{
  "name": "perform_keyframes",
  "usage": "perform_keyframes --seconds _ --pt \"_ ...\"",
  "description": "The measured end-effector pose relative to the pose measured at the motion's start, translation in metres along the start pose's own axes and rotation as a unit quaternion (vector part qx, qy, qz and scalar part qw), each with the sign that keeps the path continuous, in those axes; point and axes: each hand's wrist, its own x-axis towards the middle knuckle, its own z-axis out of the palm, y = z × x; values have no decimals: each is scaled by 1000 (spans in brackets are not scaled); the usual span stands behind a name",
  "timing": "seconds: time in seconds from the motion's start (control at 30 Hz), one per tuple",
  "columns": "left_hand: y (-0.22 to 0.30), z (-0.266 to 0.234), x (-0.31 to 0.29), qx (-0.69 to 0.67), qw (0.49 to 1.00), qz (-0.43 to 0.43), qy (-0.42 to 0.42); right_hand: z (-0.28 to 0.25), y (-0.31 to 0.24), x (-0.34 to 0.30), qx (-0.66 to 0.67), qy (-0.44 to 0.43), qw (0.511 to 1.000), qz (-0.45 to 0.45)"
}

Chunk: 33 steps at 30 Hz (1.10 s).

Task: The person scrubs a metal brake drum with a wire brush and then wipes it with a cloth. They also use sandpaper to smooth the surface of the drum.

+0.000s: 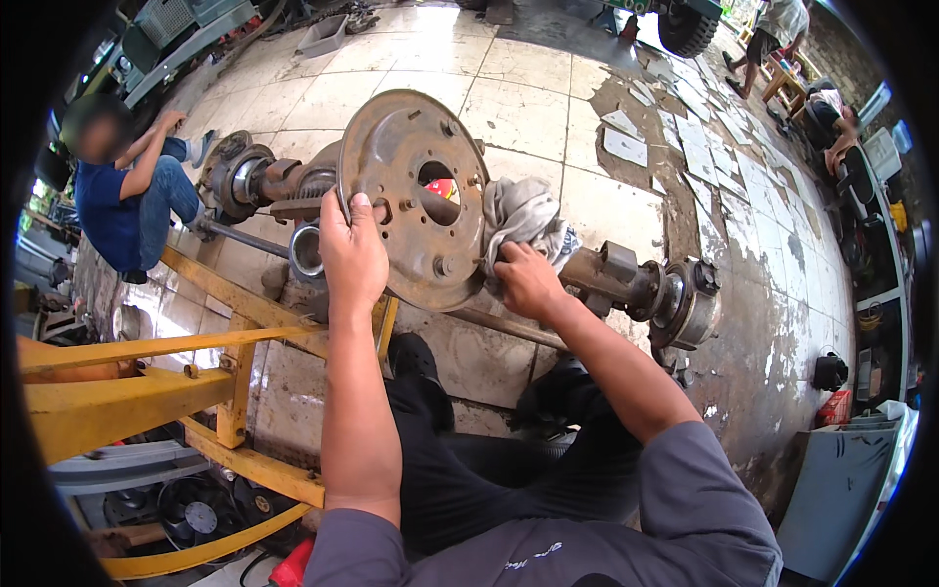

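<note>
A rusty round brake backing plate (416, 237), with a large centre hole and several smaller holes and studs, is tilted up in front of me. My left hand (354, 256) is closed on its left edge, thumb on the near face. At the plate's right edge, my right hand (528, 281) grips a crumpled grey rag (521, 210) pressed against the rim; the fingertips are partly hidden. Behind and below the plate lies a long vehicle axle (592, 274), with a hub (693, 303) at its right end and another hub (238, 178) at its left.
A yellow metal frame (127, 406) stands close on my left. Beyond it a person in blue (115, 210) sits low near the axle's left end. Broken tiles (699, 147) lie at the far right, and a grey cabinet (836, 494) stands at the near right.
</note>
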Motion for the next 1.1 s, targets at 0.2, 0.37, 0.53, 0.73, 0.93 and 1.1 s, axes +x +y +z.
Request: perform_keyframes --seconds 0.2,0.37,0.53,0.73,0.93,1.1 --pt "8 -1 1 13 1000 -6 -19 1 -2 7 -40 -15 999 33" --pt "16 -5 0 26 999 -9 -39 -3 18 46 -142 -9 984 105" --pt "6 -16 6 29 998 -9 -58 -13 21 69 -89 -11 989 121" --pt "15 -11 1 14 997 11 -74 -14 81 126 61 99 975 190" --pt "8 0 3 30 999 -10 -17 -1 46 73 -81 -15 994 75" --pt "0 2 -1 -46 995 -76 50 -18 28 39 -54 -88 995 0"
